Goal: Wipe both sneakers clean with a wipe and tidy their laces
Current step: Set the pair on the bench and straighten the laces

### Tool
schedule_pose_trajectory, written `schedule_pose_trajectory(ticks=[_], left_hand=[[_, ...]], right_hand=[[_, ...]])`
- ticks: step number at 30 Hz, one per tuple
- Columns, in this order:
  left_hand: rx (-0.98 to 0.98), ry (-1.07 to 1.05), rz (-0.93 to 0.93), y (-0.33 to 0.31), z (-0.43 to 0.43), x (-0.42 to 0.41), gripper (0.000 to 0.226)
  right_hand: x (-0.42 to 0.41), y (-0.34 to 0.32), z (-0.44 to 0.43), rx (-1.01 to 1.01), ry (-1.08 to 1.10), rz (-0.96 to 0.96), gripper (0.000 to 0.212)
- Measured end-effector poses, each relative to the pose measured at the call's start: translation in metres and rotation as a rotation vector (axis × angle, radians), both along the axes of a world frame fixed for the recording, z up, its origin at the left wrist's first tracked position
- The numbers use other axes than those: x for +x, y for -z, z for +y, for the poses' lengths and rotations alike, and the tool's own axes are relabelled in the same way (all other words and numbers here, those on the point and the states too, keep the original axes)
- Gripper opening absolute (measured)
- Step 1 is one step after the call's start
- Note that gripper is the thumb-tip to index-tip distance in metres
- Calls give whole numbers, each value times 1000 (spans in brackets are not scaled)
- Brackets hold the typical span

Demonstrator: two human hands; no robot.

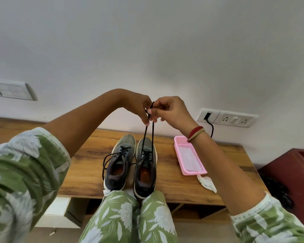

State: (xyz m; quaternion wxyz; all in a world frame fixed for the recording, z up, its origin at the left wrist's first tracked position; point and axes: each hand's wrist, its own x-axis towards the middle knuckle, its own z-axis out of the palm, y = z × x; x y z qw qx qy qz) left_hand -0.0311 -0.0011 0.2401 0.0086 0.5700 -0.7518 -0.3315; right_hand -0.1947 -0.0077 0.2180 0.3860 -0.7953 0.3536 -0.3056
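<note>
Black laces of the right-hand sneaker pulled straight up off the tongue, both strands taut and meeting high above the shoe. Left hand pinching them from one side with fingertips pointed down, right hand pinching from the other with thumb and forefinger, hands right up against each other, neither one loose or spread. Both sneakers parked side by side on the wooden bench, toes to the wall, heels at the near edge just above the knees. Left-hand sneaker not sorted yet by the look of it: laces flopping in a big loose loop over its outer side. Crumpled white wipe dumped on the bench just past the near corner of a pink mesh tray, so probably done with the wiping, can't swear to it though. Guessing about halfway through the lace part: tie or tuck this one, then the other.
</note>
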Motion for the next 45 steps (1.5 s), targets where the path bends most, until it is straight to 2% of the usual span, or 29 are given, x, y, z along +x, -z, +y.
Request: schedule_pose_trajectory(ticks=[3, 5, 8, 14, 18, 21, 23, 26, 27, 29, 31, 35, 40, 45], left_hand=[[-34, -30, 57, 1, 1, -5, 20], [-193, -97, 89, 9, 1, -7, 14], [-388, -162, 28, 20, 4, -8, 16], [-604, -188, -166, 22, 6, -11, 20], [-522, -136, -52, 19, 5, -7, 18], [-460, -87, -61, 15, 5, -5, 10], [-410, -92, -61, 13, 4, -3, 8], [-320, -134, 18, 10, 1, 2, 12], [-300, -138, 40, 10, 1, 3, 14], [-279, -135, 61, 11, 1, 4, 19], [-273, -126, 61, 10, 1, 3, 22], [-204, -89, 60, -1, 5, 2, 23], [-204, -95, -174, -14, 3, 8, 26], [-162, -136, -338, -17, 5, 18, 14]], right_hand=[[3, 0, -1, -96, -1, 24, 7], [4, 2, -3, -190, 35, 48, 4], [3, 5, -6, -217, 86, 18, 5], [7, 5, -8, -232, 119, -25, 7], [5, 6, -8, -272, 107, -15, 6], [5, 11, -10, -249, 128, -9, 9], [5, 14, -10, -90, 95, -81, 15], [-4, 20, -16, 230, 4, -316, 35], [-7, 24, -19, 293, 15, -315, 40], [-8, 34, -25, 320, 29, -122, 44], [-4, 45, -25, 326, -19, 33, 36], [1, 51, -21, 320, -49, -56, 18], [-13, 50, -22, 369, 29, -240, 3], [-22, 43, -21, 401, 67, -421, 5]])
